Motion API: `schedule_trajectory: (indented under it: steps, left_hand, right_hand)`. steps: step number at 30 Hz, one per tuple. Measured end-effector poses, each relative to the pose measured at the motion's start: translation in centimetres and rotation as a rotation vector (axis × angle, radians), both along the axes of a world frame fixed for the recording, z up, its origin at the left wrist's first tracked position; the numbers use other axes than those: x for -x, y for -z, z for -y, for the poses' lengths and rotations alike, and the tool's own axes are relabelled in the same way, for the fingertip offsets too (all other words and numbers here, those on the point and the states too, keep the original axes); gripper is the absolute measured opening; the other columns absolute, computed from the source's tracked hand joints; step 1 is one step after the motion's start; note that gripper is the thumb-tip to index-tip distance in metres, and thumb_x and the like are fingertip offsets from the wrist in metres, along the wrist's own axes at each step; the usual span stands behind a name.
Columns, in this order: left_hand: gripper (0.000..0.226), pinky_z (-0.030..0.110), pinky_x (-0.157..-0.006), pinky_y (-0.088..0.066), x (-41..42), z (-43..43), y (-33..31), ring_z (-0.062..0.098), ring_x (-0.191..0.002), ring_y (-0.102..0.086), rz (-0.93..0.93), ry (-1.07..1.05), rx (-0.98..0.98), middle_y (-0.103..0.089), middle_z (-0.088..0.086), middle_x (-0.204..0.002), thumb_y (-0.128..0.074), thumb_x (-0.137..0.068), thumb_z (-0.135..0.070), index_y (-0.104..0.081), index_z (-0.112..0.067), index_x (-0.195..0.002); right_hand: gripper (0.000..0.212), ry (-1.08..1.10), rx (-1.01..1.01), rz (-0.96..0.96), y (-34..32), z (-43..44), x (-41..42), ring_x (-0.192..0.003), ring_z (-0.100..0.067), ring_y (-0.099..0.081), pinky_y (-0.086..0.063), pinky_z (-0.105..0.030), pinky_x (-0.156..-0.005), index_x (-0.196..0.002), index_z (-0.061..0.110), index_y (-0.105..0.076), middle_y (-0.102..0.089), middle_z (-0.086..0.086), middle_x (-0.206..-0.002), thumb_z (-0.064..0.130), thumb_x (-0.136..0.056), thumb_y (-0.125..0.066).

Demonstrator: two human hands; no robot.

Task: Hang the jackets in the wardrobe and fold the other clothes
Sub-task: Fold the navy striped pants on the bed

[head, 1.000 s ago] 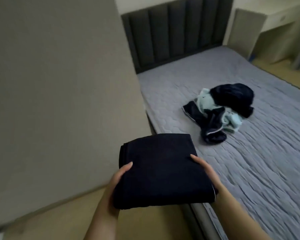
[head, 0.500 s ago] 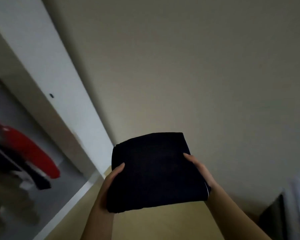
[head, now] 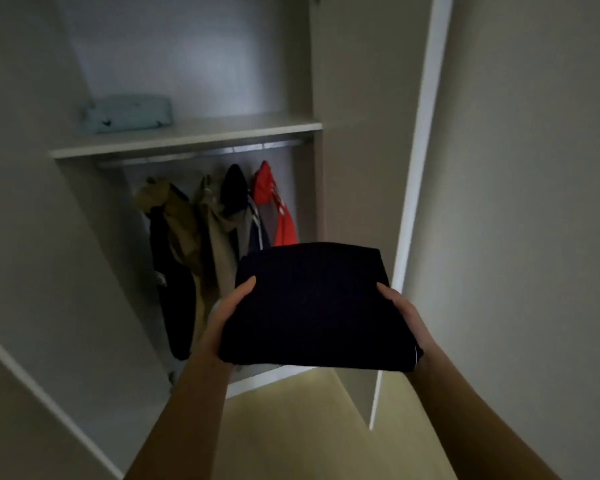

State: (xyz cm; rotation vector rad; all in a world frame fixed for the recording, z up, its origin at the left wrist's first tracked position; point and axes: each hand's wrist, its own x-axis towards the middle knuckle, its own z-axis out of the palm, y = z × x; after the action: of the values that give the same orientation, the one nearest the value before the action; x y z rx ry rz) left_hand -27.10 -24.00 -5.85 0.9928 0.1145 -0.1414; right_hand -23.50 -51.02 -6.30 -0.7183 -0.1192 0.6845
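Note:
A folded dark navy garment [head: 312,306] is held flat in front of me, facing the open wardrobe. My left hand [head: 226,313] grips its left edge with the thumb on top, and my right hand [head: 400,313] grips its right edge the same way. Inside the wardrobe, several jackets hang from the rail [head: 201,155]: olive ones [head: 181,216], a dark one [head: 234,192] and a red one [head: 274,206]. A folded light teal garment [head: 129,112] lies on the shelf [head: 187,138] above the rail.
The open wardrobe door [head: 516,202] stands at the right, its white edge close to my right hand. Another door panel [head: 32,237] fills the left. Pale wooden floor [head: 291,427] shows below my arms.
My view has swung left from the bed, past the door panel, to the wardrobe's open interior. Both hands have kept the same hold on the folded navy garment.

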Motion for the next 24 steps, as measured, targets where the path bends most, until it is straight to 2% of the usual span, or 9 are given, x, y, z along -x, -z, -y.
schedule_trajectory:
  steps: [3,7,10,13,16,18,21,22,24]
  left_hand:
    - [0.058,0.037,-0.077,-0.056,-3.1,-3.7,-2.3,0.026,-0.113,-0.062,0.089,-0.118,-0.02,-0.063,0.008,-0.126,-0.072,-0.074,-0.04,-0.061,-0.013,-0.124]
    - [0.042,0.035,-0.072,-0.057,-8.9,-9.0,-6.2,0.025,-0.107,-0.065,0.116,-0.218,-0.063,-0.066,0.007,-0.121,-0.061,-0.083,-0.037,-0.064,-0.015,-0.118]
    - [0.043,0.034,-0.07,-0.057,-13.1,-12.4,-10.2,0.026,-0.104,-0.066,0.136,-0.306,-0.14,-0.067,0.009,-0.119,-0.06,-0.082,-0.033,-0.062,-0.012,-0.12]
    - [0.042,0.033,-0.067,-0.057,-17.0,-15.6,-14.7,0.026,-0.094,-0.07,0.113,-0.39,-0.226,-0.071,0.009,-0.108,-0.062,-0.078,-0.032,-0.062,-0.011,-0.115]
    - [0.046,0.037,-0.073,-0.053,-20.8,-19.4,-19.3,0.03,-0.089,-0.07,0.033,-0.492,-0.333,-0.073,0.012,-0.1,-0.068,-0.069,-0.031,-0.065,-0.011,-0.11]
    - [0.051,0.039,-0.077,-0.052,-23.1,-22.2,-22.2,0.033,-0.092,-0.067,-0.013,-0.554,-0.417,-0.072,0.014,-0.1,-0.07,-0.064,-0.03,-0.065,-0.009,-0.11]
    - [0.042,0.033,-0.065,-0.053,-26.1,-26.6,-26.1,0.028,-0.083,-0.069,-0.042,-0.626,-0.521,-0.074,0.01,-0.089,-0.069,-0.066,-0.026,-0.065,-0.008,-0.104]
    - [0.043,0.032,-0.063,-0.053,-27.1,-28.2,-27.1,0.027,-0.083,-0.069,-0.045,-0.655,-0.541,-0.074,0.009,-0.09,-0.071,-0.065,-0.027,-0.065,-0.008,-0.103]
    - [0.055,0.036,-0.069,-0.053,-29.6,-31.7,-28.8,0.03,-0.092,-0.067,-0.041,-0.696,-0.548,-0.071,0.012,-0.101,-0.075,-0.059,-0.033,-0.064,-0.008,-0.107]
  right_hand:
    - [0.048,-0.046,0.047,0.047,-1.4,-4.7,-5.9,-0.104,-0.032,-0.065,-0.055,-0.044,-0.079,-0.125,0.008,-0.059,-0.067,-0.014,-0.115,0.032,-0.084,-0.066]
    - [0.055,-0.079,0.054,0.148,-4.5,-11.2,-14.9,-0.11,-0.03,-0.064,-0.056,-0.042,-0.079,-0.124,0.009,-0.06,-0.065,-0.012,-0.123,0.034,-0.077,-0.07]
    - [0.049,-0.074,0.01,0.243,-8.3,-15.8,-21.3,-0.112,-0.025,-0.063,-0.053,-0.038,-0.085,-0.122,0.011,-0.063,-0.064,-0.009,-0.124,0.038,-0.081,-0.063]
    - [0.04,-0.071,-0.002,0.318,-12.8,-20.2,-27.5,-0.102,-0.021,-0.068,-0.057,-0.03,-0.073,-0.111,0.013,-0.072,-0.068,-0.008,-0.117,0.038,-0.081,-0.061]
    - [0.043,-0.107,0.07,0.392,-17.3,-24.6,-33.4,-0.095,-0.023,-0.07,-0.054,-0.033,-0.073,-0.112,0.011,-0.067,-0.071,-0.009,-0.11,0.036,-0.077,-0.064]
    - [0.04,-0.141,0.123,0.438,-20.3,-27.7,-36.6,-0.088,-0.025,-0.071,-0.052,-0.036,-0.073,-0.106,0.011,-0.069,-0.073,-0.01,-0.101,0.036,-0.074,-0.065]
    - [0.029,-0.158,0.18,0.535,-24.1,-32.3,-40.8,-0.083,-0.024,-0.071,-0.054,-0.036,-0.071,-0.1,0.012,-0.07,-0.073,-0.01,-0.096,0.032,-0.082,-0.06]
    - [0.027,-0.164,0.195,0.56,-25.1,-34.0,-42.3,-0.079,-0.024,-0.071,-0.055,-0.034,-0.065,-0.098,0.012,-0.07,-0.074,-0.01,-0.092,0.032,-0.085,-0.059]
    - [0.027,-0.202,0.215,0.589,-26.7,-37.4,-45.2,-0.069,-0.024,-0.072,-0.055,-0.03,-0.053,-0.096,0.012,-0.07,-0.074,-0.009,-0.081,0.034,-0.086,-0.058]
